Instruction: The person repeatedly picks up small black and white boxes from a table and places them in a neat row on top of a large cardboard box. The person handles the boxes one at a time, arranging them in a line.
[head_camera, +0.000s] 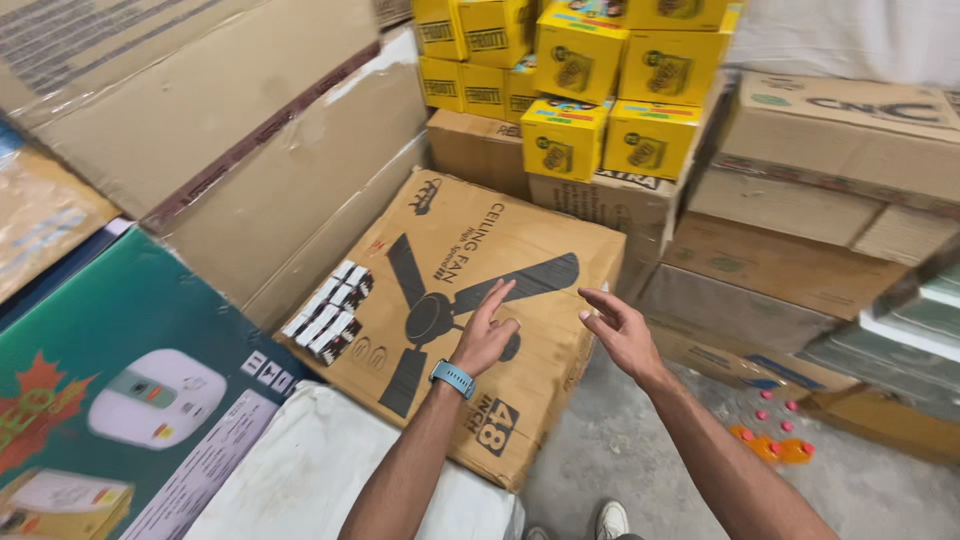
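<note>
A flat brown cardboard box (470, 250) with a black ceiling-fan drawing lies tilted in front of me. My left hand (487, 330), with a blue band on the wrist, hovers over its middle, fingers spread and holding nothing. My right hand (620, 330) is open just past the box's right edge, palm turned toward the left hand. A row of small black-and-white packets (328, 312) rests on the box's left side.
Large cardboard cartons (250, 150) lean at the left. Yellow boxes (600, 80) are stacked at the back on brown cartons (790, 200). A green printed box (130, 380) and a white sack (320, 470) sit near left. Bare concrete floor (620, 450) shows below, with an orange-and-pink item (772, 440).
</note>
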